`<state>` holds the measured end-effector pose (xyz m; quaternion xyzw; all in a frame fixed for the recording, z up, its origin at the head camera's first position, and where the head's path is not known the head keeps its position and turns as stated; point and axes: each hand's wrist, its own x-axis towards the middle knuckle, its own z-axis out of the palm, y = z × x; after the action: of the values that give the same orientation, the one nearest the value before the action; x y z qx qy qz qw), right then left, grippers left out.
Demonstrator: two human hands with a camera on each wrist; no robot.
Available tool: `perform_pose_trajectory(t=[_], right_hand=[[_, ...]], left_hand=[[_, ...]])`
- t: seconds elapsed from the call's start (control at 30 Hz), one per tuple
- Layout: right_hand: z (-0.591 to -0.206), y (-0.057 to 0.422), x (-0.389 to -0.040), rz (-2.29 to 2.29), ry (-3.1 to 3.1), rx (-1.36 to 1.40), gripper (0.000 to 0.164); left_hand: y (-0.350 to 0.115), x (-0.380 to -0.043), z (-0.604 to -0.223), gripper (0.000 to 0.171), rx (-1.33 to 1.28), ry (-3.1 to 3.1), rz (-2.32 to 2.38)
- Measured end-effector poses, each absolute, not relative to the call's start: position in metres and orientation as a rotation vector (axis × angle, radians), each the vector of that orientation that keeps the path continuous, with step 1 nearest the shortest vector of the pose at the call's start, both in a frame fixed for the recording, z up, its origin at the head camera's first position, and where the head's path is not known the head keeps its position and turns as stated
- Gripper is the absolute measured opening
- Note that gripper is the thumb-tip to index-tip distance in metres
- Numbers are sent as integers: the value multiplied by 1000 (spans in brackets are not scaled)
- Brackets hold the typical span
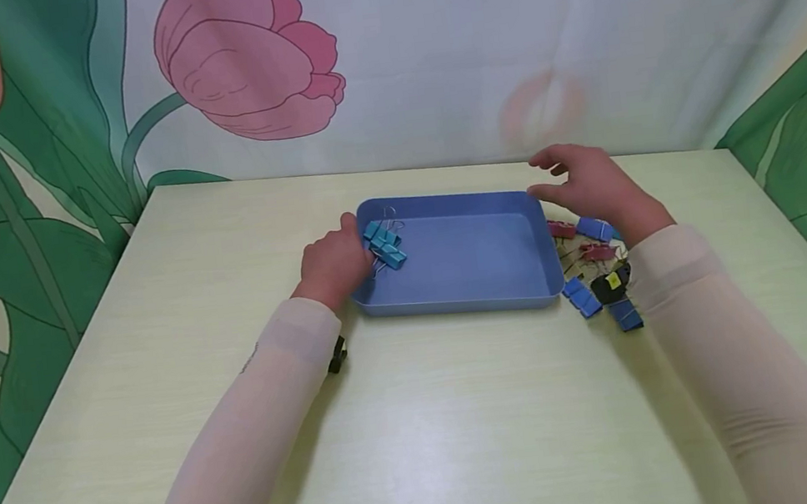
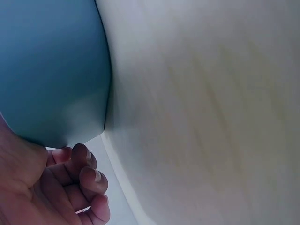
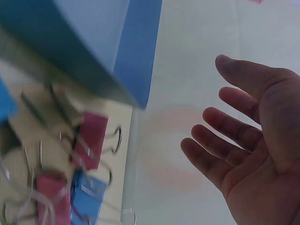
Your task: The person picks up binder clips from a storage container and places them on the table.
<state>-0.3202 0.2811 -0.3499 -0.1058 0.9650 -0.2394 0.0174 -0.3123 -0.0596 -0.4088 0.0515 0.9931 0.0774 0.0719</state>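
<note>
A shallow blue tray (image 1: 470,304) is in the middle of the head view, with teal binder clips (image 1: 384,246) at its left end. My left hand (image 1: 335,264) grips the tray's left wall. In the left wrist view its fingers (image 2: 93,180) curl outside the wall, while the thumb is hidden behind it. Beyond the tray's far right corner, my right hand (image 1: 592,187) is raised with nothing in it. Its fingers are spread and loosely bent, apart from the tray in the right wrist view.
Red, blue and black binder clips (image 1: 583,297) lie in a cluster against the tray's right side, partly behind my right sleeve. A black clip (image 1: 337,355) is beside my left forearm. The pale table (image 1: 470,429) ends at a flower-printed curtain (image 1: 425,56).
</note>
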Motion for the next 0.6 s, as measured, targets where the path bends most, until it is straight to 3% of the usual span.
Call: perform_pose_trajectory(t=[0.6], right_hand=[[-354, 212, -319, -862, 2904, -595, 49]], left_hand=[[-60, -311, -407, 46, 141, 2972, 264]])
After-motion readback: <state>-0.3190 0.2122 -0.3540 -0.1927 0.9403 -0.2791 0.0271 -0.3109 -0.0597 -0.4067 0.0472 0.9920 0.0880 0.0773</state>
